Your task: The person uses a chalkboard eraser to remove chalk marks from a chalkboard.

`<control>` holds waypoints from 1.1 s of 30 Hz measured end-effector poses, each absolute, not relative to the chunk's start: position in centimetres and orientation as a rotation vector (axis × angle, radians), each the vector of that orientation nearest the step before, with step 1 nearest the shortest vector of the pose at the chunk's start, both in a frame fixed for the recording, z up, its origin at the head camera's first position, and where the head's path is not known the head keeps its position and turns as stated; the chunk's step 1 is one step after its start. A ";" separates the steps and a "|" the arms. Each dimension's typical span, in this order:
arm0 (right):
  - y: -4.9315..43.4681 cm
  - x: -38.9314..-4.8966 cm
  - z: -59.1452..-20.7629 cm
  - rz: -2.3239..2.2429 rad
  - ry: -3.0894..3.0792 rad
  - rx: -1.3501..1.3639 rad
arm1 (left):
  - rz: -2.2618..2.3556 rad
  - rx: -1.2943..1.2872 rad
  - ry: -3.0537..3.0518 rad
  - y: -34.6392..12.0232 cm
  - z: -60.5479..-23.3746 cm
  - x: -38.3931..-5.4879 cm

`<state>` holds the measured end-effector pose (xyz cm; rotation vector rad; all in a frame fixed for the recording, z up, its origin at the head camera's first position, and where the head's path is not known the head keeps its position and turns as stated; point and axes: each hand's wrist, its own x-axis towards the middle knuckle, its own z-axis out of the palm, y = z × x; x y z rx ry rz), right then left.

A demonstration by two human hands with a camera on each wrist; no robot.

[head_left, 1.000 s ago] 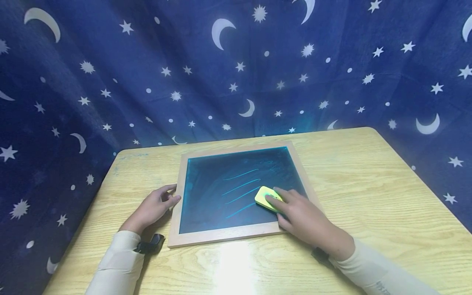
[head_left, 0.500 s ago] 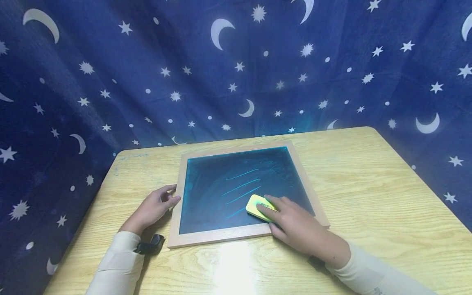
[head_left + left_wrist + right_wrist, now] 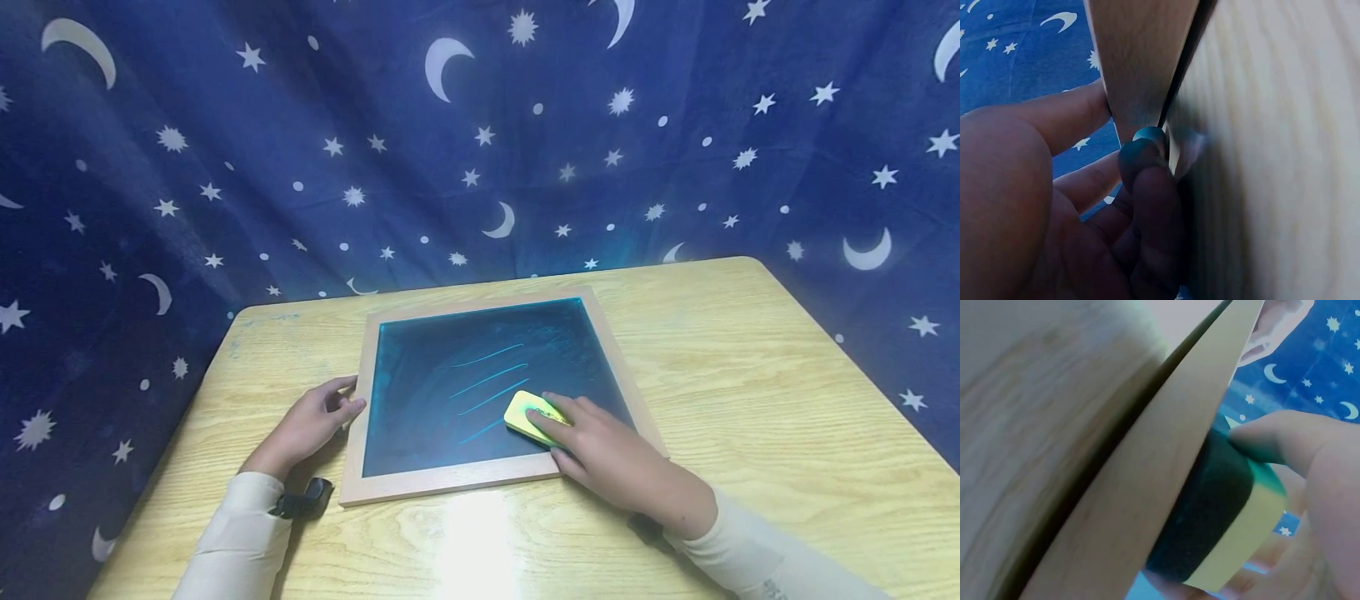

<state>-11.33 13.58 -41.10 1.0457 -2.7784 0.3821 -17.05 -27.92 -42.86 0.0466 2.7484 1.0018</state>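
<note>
A framed chalkboard [image 3: 420, 358] lies on the table, marked with several slanting cyan chalk strokes [image 3: 491, 382]. My left hand [image 3: 307, 429] grips its left edge. In the left wrist view the thumb [image 3: 1069, 115] reaches the top of the wooden frame [image 3: 1141, 56], while curled, teal-smudged fingers [image 3: 1157, 194] sit low against its side. My right hand [image 3: 611, 450] grips a yellow chalkboard eraser [image 3: 528, 412] over the board's lower right, fingers on its top and sides. Its dark felt [image 3: 1210, 506] faces the board, right behind the near frame rail, and covers the lowest stroke's right end.
The wooden table [image 3: 720, 358] extends on both sides of the board. Behind it hangs a blue curtain [image 3: 412, 125] with moons and stars. Faint blue chalk smears [image 3: 262, 321] mark the table's back left. A dark wrist camera [image 3: 307, 498] sits on my left wrist.
My right hand has slid the eraser left and toward me, then slightly back up to the right. More of the lowest stroke's right end is covered. The left hand keeps its place.
</note>
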 end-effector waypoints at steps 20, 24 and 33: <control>15.4 -13.1 -41.4 0.368 -2.784 0.846 | 0.990 0.056 2.765 -27.9 -42.9 -17.4; 15.6 -13.4 -41.5 0.350 -2.778 0.817 | 0.994 0.054 2.760 -27.8 -42.8 -17.4; 16.0 -13.5 -41.5 0.328 -2.796 0.739 | 0.979 0.036 2.757 -27.9 -43.0 -17.0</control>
